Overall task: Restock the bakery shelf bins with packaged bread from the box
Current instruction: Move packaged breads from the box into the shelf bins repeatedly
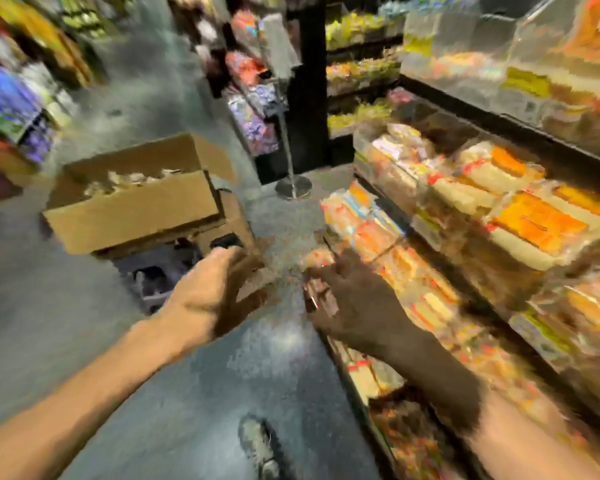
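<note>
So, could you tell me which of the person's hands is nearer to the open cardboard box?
Left. The left hand is just below and right of the cardboard box; the right hand is farther right, beside the stocked shelf bins.

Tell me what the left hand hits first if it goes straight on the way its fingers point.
Most likely the lower cardboard box, stacked under the open box of bread: the left hand points at its near corner. The picture is blurred, so the gap between them is unclear.
</note>
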`<state>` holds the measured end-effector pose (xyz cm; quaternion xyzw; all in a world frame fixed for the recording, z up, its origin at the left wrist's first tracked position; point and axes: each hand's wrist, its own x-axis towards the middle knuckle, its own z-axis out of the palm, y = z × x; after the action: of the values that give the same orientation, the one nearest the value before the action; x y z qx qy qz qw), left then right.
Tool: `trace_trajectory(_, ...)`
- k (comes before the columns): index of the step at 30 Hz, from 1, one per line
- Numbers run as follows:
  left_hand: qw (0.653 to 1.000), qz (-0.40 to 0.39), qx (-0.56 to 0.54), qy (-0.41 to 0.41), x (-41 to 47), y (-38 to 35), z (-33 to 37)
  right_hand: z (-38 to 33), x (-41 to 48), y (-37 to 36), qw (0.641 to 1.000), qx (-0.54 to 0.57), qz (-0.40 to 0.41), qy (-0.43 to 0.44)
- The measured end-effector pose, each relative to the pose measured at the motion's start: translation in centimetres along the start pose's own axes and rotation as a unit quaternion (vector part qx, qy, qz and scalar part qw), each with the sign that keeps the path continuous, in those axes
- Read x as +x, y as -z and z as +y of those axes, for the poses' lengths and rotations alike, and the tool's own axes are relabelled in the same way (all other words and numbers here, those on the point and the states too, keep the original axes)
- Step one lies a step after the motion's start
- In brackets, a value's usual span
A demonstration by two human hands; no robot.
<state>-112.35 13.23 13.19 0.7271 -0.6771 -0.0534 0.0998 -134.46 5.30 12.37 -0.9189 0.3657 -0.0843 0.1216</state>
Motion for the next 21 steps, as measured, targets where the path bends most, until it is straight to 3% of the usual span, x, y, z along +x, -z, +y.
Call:
trace_trajectory(3,0.991,0.048,0.118,0.052,-1.5,1.1,-11.8,-6.3,9.6,-3.1,0.994,-0.047,-0.068,0.077)
trace_trajectory(6,0.985,0.029,0.14,0.097,-0.7,2.3,-21.4,-12.3,19.6,-7.0,0.988,-0.034,-0.095,0.115)
trace_trajectory(14,0.963,-0.039,0.132,0.232,7.7,6.6,-44.1,-24.5,42.0,-14.3,0.982,-0.018,-0.114,0.147)
trace_trajectory(21,0.954,-0.069,0.02,0.291,16.3,4.0,-59.4,-28.9,58.6,-20.2,0.973,0.007,-0.195,0.124)
